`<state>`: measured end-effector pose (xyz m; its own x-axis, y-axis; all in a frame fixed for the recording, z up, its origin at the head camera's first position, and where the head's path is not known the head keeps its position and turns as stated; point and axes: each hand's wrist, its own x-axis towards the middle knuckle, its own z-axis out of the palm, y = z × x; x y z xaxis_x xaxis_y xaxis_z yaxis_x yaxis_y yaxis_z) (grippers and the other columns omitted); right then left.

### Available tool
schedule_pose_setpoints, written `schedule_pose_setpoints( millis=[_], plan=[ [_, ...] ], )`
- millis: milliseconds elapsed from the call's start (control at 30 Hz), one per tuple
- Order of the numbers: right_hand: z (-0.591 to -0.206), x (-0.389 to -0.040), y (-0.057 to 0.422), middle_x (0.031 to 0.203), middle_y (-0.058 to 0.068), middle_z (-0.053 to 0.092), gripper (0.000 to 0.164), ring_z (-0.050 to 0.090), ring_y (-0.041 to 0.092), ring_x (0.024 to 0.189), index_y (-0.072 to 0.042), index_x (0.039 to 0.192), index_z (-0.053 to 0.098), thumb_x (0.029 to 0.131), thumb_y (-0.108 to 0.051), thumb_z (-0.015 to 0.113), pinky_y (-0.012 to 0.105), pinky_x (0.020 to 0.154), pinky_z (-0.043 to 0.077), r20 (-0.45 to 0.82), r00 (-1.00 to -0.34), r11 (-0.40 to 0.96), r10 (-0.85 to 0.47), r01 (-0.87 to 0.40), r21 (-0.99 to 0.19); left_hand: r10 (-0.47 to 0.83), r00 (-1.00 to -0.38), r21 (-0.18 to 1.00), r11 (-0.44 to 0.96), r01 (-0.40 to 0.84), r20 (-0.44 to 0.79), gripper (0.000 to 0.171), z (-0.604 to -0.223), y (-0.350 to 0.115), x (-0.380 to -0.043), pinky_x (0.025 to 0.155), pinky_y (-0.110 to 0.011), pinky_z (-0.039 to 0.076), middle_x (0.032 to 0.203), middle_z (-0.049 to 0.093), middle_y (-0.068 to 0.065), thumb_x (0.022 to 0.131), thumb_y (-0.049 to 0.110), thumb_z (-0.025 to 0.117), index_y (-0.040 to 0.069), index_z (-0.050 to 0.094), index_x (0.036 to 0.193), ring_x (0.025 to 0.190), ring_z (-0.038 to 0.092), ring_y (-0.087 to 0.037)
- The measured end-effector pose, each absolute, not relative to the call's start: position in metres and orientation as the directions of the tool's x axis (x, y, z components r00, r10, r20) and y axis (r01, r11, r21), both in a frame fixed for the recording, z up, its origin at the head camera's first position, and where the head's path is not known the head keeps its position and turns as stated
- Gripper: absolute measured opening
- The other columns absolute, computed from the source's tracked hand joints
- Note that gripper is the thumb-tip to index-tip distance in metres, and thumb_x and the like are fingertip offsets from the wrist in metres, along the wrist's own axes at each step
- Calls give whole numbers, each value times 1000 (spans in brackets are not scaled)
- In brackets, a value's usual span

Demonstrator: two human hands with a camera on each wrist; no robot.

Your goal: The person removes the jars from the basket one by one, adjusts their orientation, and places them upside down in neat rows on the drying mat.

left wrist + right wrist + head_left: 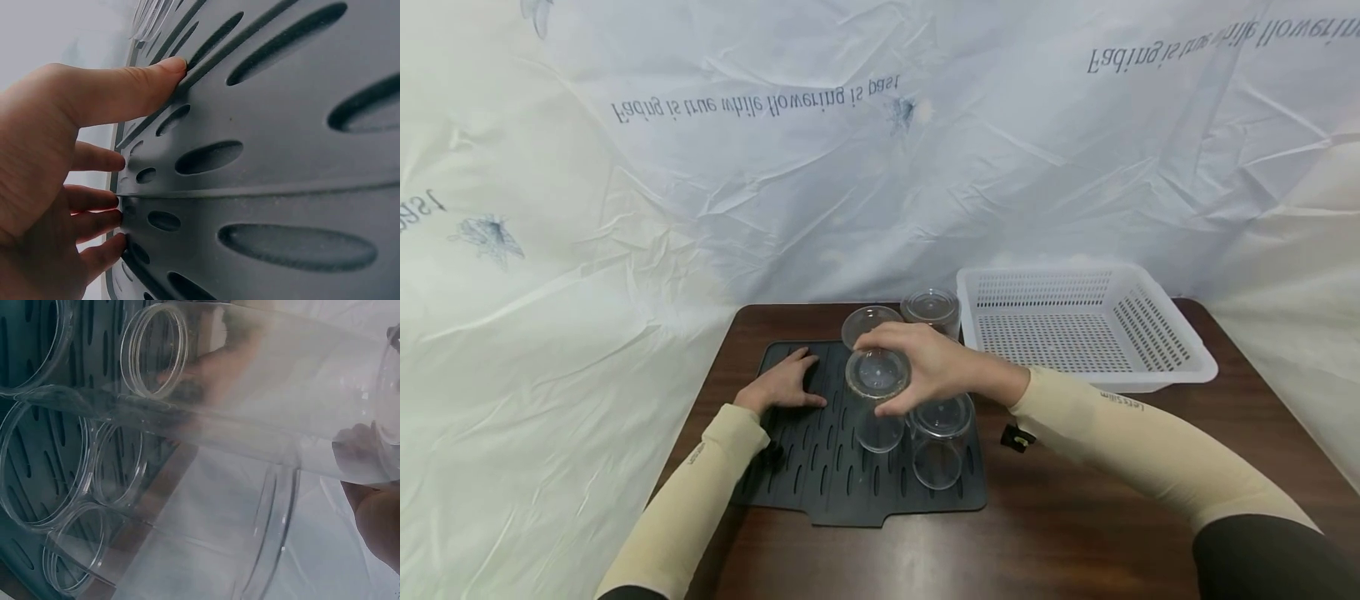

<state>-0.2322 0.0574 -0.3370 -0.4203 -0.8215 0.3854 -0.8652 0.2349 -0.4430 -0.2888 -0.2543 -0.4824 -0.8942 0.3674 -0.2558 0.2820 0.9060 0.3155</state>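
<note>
The right hand (925, 367) has its fingers and thumb curled round the top of a clear plastic jar (877, 398), which stands mouth-down near the middle of the dark slotted mat (820, 483) on the bench (1075, 533); whether its rim rests on the mat or hangs just above it I cannot tell. The left hand (782, 385) lies flat at about nine o'clock from that jar, fingers straight and spread, pressing on the mat's far left part and holding nothing (the left wrist view shows the thumb and fingertips right on the ribs). A second jar (940, 442) stands just beside the held one at about four o'clock, and two more sit at the mat's far edge, one (868, 323) at twelve o'clock and another (931, 310) at one o'clock. I would judge the held jar light, stiff and thin-walled, smooth enough to slide in the fingers, and likely to crack or dent if squeezed hard; the closed base, where the hand has it, or the thicker rim looks the safest place to grip. The white slotted basket (1187, 367) sits at two o'clock, well apart from the mat. A small black clip-like thing (1017, 437) lies at three o'clock, too small to name. In the right wrist view the clear walls overlap so much that the jars are hard to tell apart.
</note>
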Motion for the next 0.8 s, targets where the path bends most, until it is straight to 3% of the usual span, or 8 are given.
schedule_pose_setpoints(
  millis=[800],
  plan=[
    [-348, -236, 55, 125, 0, 59, 75, 58, 12, 111, -12, 134, 53, 74, -46, 82, 31, 92, 52, 186, -454, 331, -871, -823, -462, 356, -891, 312, 912, 266, -281, 99, -485, -256, -289, 113, -56, 32, 161, 14, -22, 80, 55, 75, 2, 33, 151, 146, 22, -40]
  ],
)
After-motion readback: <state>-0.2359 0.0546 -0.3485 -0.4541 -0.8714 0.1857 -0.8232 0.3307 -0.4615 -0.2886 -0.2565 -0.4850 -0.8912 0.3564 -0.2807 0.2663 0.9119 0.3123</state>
